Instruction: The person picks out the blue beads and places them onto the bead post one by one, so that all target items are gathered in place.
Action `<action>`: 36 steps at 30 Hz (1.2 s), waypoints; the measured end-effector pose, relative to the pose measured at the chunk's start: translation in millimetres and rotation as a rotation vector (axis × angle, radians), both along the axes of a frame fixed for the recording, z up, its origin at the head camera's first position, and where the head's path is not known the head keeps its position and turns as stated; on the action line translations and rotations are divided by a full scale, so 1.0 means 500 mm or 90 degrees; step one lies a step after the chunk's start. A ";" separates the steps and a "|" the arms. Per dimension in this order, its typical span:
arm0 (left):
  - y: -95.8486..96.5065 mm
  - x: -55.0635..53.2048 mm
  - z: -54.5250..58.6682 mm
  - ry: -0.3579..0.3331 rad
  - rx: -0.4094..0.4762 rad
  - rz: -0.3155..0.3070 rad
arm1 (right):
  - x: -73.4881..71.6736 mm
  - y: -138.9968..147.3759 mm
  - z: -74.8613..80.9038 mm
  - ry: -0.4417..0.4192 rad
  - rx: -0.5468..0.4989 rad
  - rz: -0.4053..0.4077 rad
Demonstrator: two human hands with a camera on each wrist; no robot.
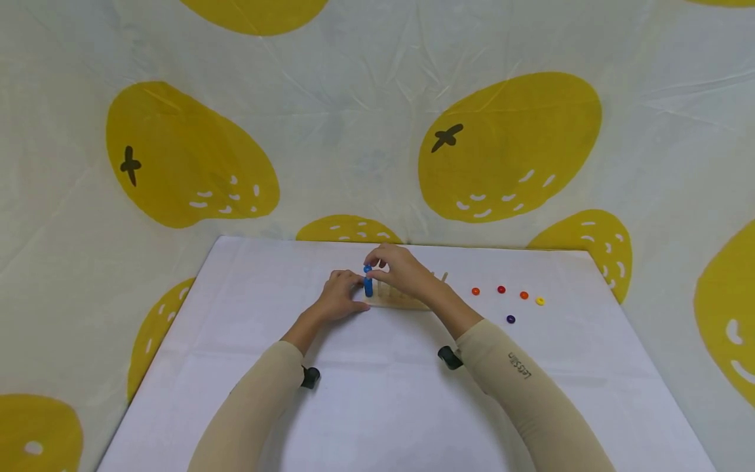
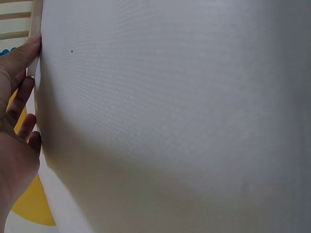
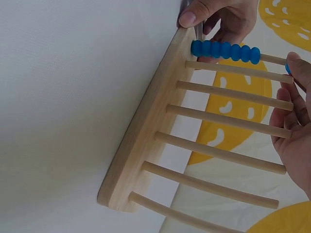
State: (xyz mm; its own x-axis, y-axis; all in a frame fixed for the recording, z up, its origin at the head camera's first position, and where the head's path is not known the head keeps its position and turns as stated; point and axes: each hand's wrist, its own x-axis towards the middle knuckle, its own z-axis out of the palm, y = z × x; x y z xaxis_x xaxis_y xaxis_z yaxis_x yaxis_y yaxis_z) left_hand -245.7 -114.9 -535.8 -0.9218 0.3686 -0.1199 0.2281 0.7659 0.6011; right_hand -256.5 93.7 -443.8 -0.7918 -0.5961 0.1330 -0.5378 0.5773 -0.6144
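A wooden peg board with a row of upright pegs stands on the white table. Its leftmost peg carries a stack of several blue beads; the other pegs seen in the right wrist view are bare. My left hand grips the board's left end, thumb along the front edge and fingers behind. At the top of the leftmost peg, my right hand pinches another blue bead, above the stack. That bead is mostly covered by fingers in the right wrist view. The left wrist view catches only the board's edge.
Loose beads lie on the table to the right of the board: an orange bead, a red bead, a second orange bead, a yellow bead and a dark purple bead. A fruit-patterned cloth hangs behind the table.
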 end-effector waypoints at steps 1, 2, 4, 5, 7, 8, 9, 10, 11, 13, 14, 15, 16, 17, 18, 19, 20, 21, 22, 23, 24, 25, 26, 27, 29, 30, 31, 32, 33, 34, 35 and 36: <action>0.000 0.000 0.000 -0.001 0.000 0.000 | 0.000 0.000 -0.001 0.001 0.001 0.001; 0.000 0.000 -0.001 0.000 0.001 0.001 | 0.000 0.000 -0.001 0.001 0.001 0.003; -0.001 0.000 -0.001 0.002 0.002 0.001 | 0.000 0.000 -0.002 -0.002 -0.001 0.004; -0.001 0.000 -0.002 0.002 0.003 0.001 | 0.000 0.000 -0.001 -0.004 0.000 0.005; -0.001 0.001 -0.003 0.004 0.006 0.001 | 0.001 0.001 -0.001 -0.009 0.001 0.005; -0.001 0.001 -0.003 0.006 0.006 0.001 | 0.001 0.001 -0.001 -0.012 0.000 0.005; -0.001 0.001 -0.004 0.008 0.006 0.001 | 0.001 0.001 -0.001 -0.015 0.000 0.004; -0.001 0.001 -0.003 0.009 0.006 0.001 | 0.002 0.001 -0.001 -0.016 -0.002 0.005; -0.001 0.001 -0.003 0.011 0.007 0.001 | 0.002 0.001 -0.001 -0.017 -0.004 0.005; -0.001 0.001 -0.002 0.015 0.005 0.002 | 0.002 0.001 -0.002 -0.017 -0.008 0.003; -0.001 0.002 -0.002 0.017 0.005 0.002 | 0.002 0.001 -0.002 -0.016 -0.012 0.002; 0.000 0.002 -0.001 0.017 0.004 0.002 | 0.002 0.002 -0.002 -0.015 -0.014 0.001; 0.000 0.002 -0.001 0.017 0.004 0.002 | 0.002 0.002 -0.002 -0.015 -0.016 0.000; 0.000 0.002 -0.001 0.017 0.004 0.002 | 0.003 0.002 -0.003 -0.013 -0.017 -0.001; 0.000 0.002 -0.001 0.018 0.002 0.000 | 0.003 0.002 -0.003 -0.013 -0.019 -0.001; 0.000 0.002 -0.001 0.017 0.002 0.000 | 0.004 0.002 -0.003 -0.013 -0.021 -0.001; -0.001 0.002 0.000 0.018 0.001 -0.001 | 0.005 0.002 -0.003 -0.012 -0.022 0.000; -0.001 0.002 0.000 0.018 0.002 -0.001 | 0.005 0.003 -0.003 -0.009 -0.022 0.001; 0.000 0.001 0.001 0.018 0.002 -0.002 | 0.006 0.004 -0.003 -0.006 -0.023 0.002; 0.000 0.001 0.001 0.018 0.002 -0.003 | 0.007 0.005 -0.003 -0.003 -0.025 0.002; 0.000 0.000 0.000 0.018 0.000 -0.005 | 0.008 0.007 -0.002 -0.001 -0.028 0.001; 0.000 -0.001 0.000 0.017 -0.002 -0.007 | 0.009 0.008 -0.002 0.003 -0.028 0.000; 0.000 -0.002 -0.001 0.017 -0.007 -0.009 | 0.011 0.010 -0.002 0.007 -0.030 -0.001; 0.000 -0.003 -0.001 0.017 -0.010 -0.009 | 0.012 0.012 -0.002 0.014 -0.032 -0.001; -0.001 -0.003 -0.002 0.018 -0.014 -0.009 | 0.015 0.015 0.000 0.022 -0.037 -0.002; -0.001 -0.003 -0.003 0.019 -0.016 -0.010 | 0.018 0.016 0.001 0.026 -0.038 -0.002; -0.002 -0.003 -0.003 0.020 -0.016 -0.010 | 0.021 0.019 0.004 0.032 -0.039 -0.004; -0.002 -0.002 -0.003 0.022 -0.014 -0.011 | 0.024 0.021 0.006 0.036 -0.042 -0.004; -0.003 -0.002 -0.003 0.024 -0.011 -0.011 | 0.027 0.024 0.009 0.040 -0.043 -0.006; -0.003 -0.001 -0.003 0.025 -0.009 -0.012 | 0.030 0.026 0.013 0.042 -0.045 -0.009; -0.003 -0.001 -0.003 0.027 -0.007 -0.014 | 0.033 0.030 0.017 0.046 -0.047 -0.011; -0.002 -0.001 -0.004 0.029 -0.009 -0.016 | 0.036 0.035 0.020 0.050 -0.049 -0.014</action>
State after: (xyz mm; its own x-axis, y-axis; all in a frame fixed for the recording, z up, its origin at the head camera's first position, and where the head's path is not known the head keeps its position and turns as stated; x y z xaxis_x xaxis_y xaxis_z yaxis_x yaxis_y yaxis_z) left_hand -246.2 -115.9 -537.7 -0.9172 0.3897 -0.0835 0.2734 0.7678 0.5794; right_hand -238.5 111.1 -433.7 -0.7900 -0.5639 0.2408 -0.5741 0.5422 -0.6136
